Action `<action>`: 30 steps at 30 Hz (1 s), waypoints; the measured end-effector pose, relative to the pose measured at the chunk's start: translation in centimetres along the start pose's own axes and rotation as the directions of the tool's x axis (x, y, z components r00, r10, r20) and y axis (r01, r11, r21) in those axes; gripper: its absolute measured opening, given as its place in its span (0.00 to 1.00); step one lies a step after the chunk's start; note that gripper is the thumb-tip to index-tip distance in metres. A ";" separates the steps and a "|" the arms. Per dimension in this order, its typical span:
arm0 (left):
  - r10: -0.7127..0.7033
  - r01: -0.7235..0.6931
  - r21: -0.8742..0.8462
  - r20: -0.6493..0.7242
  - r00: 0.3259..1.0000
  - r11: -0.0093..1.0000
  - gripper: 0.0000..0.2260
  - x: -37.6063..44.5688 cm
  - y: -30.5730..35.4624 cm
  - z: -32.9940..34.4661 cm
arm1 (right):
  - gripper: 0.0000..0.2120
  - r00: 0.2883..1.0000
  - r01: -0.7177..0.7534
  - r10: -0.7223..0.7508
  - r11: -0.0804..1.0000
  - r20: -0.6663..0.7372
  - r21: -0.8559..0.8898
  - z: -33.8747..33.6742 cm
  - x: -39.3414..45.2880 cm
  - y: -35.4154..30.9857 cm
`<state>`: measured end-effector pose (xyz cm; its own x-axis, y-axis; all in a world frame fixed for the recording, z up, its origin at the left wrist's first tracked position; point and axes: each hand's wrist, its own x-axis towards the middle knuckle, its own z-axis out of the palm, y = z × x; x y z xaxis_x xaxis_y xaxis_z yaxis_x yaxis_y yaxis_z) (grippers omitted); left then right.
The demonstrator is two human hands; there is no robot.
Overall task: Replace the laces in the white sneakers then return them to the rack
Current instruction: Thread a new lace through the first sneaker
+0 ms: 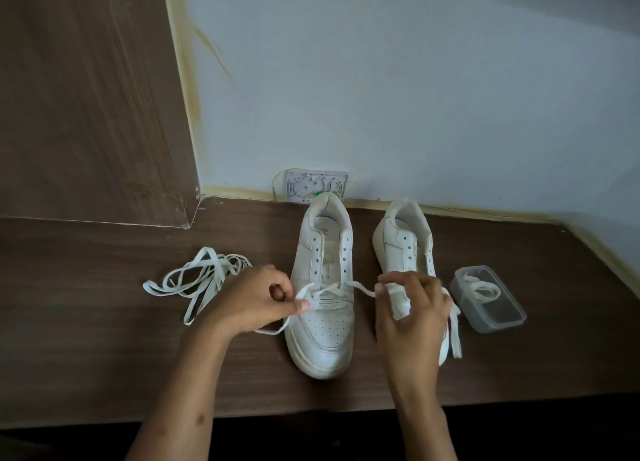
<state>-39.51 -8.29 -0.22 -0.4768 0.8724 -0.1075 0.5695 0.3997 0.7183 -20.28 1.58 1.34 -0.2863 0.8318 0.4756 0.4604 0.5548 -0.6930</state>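
Lace [360,288] stretched between both hands.

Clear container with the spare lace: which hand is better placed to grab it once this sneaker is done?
Probably right. The right hand sits beside the clear container; the left hand is across the left sneaker, nearer the loose lace pile. Both currently pinch the lace being threaded.

left hand [254,299]: bare, no rings | right hand [412,308]: bare | forearms: sleeveless, uncovered
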 end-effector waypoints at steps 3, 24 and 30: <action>0.064 -0.056 -0.159 0.040 0.997 0.986 0.09 0.0 0.5 -0.3 | 0.06 0.983 -0.096 0.056 0.968 0.174 0.233 0.3 -0.5 -1.1; 0.123 -0.375 -0.539 -0.445 0.887 0.754 0.08 -0.1 2.7 -1.5 | 0.10 0.576 -0.608 -0.162 0.569 0.801 0.553 -0.6 -0.4 -2.0; -0.276 0.185 -0.217 -0.553 0.786 0.959 0.09 0.5 -0.6 -1.4 | 0.10 0.673 -0.558 0.050 0.690 0.738 0.461 -4.0 2.3 1.8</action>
<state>-41.01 -8.45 0.22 -0.9024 0.4199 0.0969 0.3127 0.4833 0.8177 -16.77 4.43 3.41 -0.7899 0.6024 -0.1147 0.0896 -0.0717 -0.9934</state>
